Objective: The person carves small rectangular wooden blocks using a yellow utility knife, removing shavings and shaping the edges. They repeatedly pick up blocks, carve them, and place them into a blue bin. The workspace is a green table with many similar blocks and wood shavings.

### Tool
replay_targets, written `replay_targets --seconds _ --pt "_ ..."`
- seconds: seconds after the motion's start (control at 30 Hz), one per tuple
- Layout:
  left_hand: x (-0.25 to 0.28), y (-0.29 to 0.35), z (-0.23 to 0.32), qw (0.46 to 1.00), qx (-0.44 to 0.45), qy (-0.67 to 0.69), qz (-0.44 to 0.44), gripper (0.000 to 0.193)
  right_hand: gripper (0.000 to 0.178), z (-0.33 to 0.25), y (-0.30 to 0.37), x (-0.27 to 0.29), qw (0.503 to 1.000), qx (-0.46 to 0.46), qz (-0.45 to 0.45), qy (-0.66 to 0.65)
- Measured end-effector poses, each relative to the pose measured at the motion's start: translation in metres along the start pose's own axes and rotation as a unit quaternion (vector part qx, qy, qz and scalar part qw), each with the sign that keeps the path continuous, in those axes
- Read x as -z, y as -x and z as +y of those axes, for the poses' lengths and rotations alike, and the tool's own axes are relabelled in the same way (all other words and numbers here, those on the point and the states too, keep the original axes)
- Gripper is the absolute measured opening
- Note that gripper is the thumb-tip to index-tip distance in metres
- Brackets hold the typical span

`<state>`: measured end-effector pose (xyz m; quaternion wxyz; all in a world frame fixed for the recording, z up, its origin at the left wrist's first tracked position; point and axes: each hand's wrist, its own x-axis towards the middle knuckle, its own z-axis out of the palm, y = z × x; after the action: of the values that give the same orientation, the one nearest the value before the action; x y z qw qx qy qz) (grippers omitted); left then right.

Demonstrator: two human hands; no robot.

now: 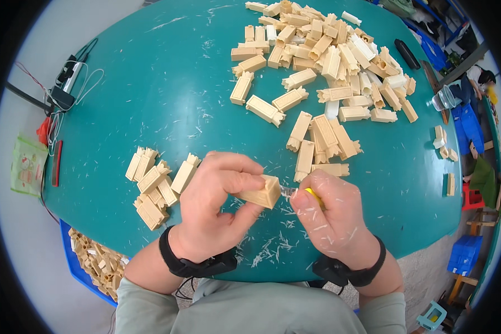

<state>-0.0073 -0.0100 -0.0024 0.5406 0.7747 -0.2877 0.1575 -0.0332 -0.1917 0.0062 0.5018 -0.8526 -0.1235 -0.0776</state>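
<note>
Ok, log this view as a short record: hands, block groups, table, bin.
Left hand: pinches beige rectangular block
Right hand: grips yellow-handled tool, metal end near block; contact unclear
Small group: beige blocks, left of left hand
Large pile: beige and white blocks, table's far right
Table: green, scattered with thin white shavings
Bin: blue, lower left, holding blocks

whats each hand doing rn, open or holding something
Left hand: closed, holding a beige block.
Right hand: closed, holding a yellow-handled tool, mostly hidden in the grip.
</note>
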Motion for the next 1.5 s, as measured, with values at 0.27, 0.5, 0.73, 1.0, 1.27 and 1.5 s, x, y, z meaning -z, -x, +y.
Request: replay_targets --seconds 0.27,0.5,0.73,1.0,1.27,1.5 --pt "0.004 -0.005 0.001 0.989 -0.135 -0.043 -0.032 0.033 0.031 0.005 -0.004 0.002 0.996 -0.02 -0.001 0.087" --pt "0.017 -0.006 -0.002 0.998 -0.038 -0.026 -0.031 0.042 0.028 0.001 -0.004 0.006 0.998 -0.057 -0.014 -0.036" --pt "0.003 -0.005 0.004 0.845 0.291 0.43 0.128 0.034 0.028 0.001 -0.001 0.004 0.992 -0.001 -0.076 -0.098" --pt "-0.007 0.0 -0.002 0.817 0.361 0.45 -0.002 0.027 0.028 0.006 -0.002 0.001 0.99 0.073 -0.063 -0.1" --pt "0.0 -0.001 0.005 0.913 0.215 0.326 -0.117 0.05 0.028 0.006 -0.001 0.003 0.99 0.09 -0.034 -0.098" --pt "0.002 -0.002 0.005 0.887 0.212 0.399 -0.095 0.039 0.03 0.006 -0.001 0.003 0.994 0.075 -0.031 -0.075"
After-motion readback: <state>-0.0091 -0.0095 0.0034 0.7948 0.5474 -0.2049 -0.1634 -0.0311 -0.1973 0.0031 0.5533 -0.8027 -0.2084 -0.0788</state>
